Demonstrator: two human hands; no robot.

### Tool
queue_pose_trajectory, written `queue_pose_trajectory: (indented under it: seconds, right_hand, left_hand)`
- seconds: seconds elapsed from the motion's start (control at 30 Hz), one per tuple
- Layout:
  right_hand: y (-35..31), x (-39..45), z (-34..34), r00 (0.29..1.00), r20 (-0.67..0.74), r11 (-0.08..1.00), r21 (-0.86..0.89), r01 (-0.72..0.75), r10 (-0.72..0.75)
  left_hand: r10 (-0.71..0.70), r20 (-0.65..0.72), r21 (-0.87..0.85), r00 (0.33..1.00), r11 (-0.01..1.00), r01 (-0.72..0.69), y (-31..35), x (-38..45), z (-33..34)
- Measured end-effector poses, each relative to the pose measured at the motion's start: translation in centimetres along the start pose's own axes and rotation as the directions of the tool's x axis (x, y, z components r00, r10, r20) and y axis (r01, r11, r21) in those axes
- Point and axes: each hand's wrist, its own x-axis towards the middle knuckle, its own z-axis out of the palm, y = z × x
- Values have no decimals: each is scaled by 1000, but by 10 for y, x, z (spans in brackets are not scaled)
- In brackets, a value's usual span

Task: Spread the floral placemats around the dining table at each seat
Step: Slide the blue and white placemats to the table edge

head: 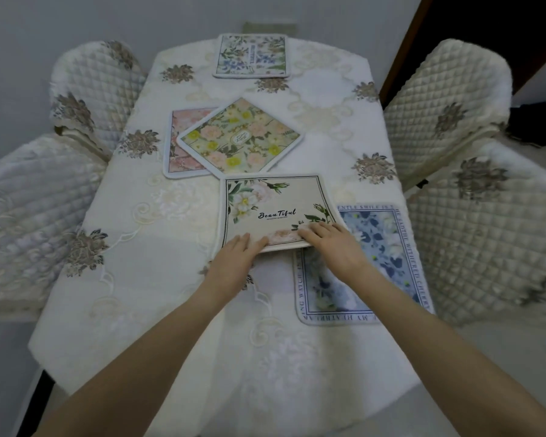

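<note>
Placemats (241, 138) scattered over cream embroidered tablecloth (133, 279), quilted chairs (448, 108) beside; both hands' fingers (320, 231) flat on beige mat (275, 209).

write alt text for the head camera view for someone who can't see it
Both hands, the left hand and right hand, rest on the near edge of a cream "Beautiful" placemat that overlaps a blue floral placemat. On the white tablecloth beyond, a yellow-flowered placemat lies across a pink placemat, with another placemat at the far end.

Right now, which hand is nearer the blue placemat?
Right. The right hand rests on the Beautiful placemat just above the blue placemat; the left hand lies farther left.
</note>
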Motion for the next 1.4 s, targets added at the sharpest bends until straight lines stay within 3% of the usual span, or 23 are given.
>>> queue_pose_trajectory:
  seconds: [0.33, 0.5, 0.73, 1.17, 1.4]
  right_hand:
    - [73, -100, 20, 986, 53, 987, 14, -162, 161]
    - [102, -139, 31, 980, 104, 985, 23, -173, 170]
    - [114, -172, 55, 982, 75, 983, 35, -178, 175]
    - [108, -190, 87, 956, 198, 966, 102, -238, 215]
    - [112, -195, 94, 968, 156, 967, 138, -216, 194]
  left_hand:
    - [79, 70, 39, 994, 996, -82, 116, -1, 49]
    - [84, 138, 76, 987, 993, -95, 154, -2, 76]
    - [89, 205, 110, 975, 988, -113, 170, -11, 96]
    - [112, 246, 170, 963, 973, -156, 166, -20, 95]
    - [137, 257, 160, 957, 970, -181, 166, -21, 95]
